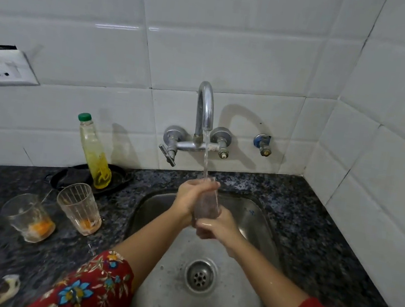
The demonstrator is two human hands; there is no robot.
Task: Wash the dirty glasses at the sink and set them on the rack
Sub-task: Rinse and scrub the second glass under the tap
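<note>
I hold a clear glass (207,203) upright over the steel sink (258,227), under the water running from the tap (205,107). My left hand (190,195) wraps its upper part from the left. My right hand (214,228) grips its base from below. Two dirty glasses with orange residue stand on the counter to the left: one ribbed (79,208), one nearer the edge (28,218). No rack is in view.
A bottle of yellow liquid with a green cap (94,152) stands on a black plate (64,179) behind the dirty glasses. The dark granite counter (314,232) surrounds the sink. A wall socket (6,70) is at far left. The drain (200,276) lies below my arms.
</note>
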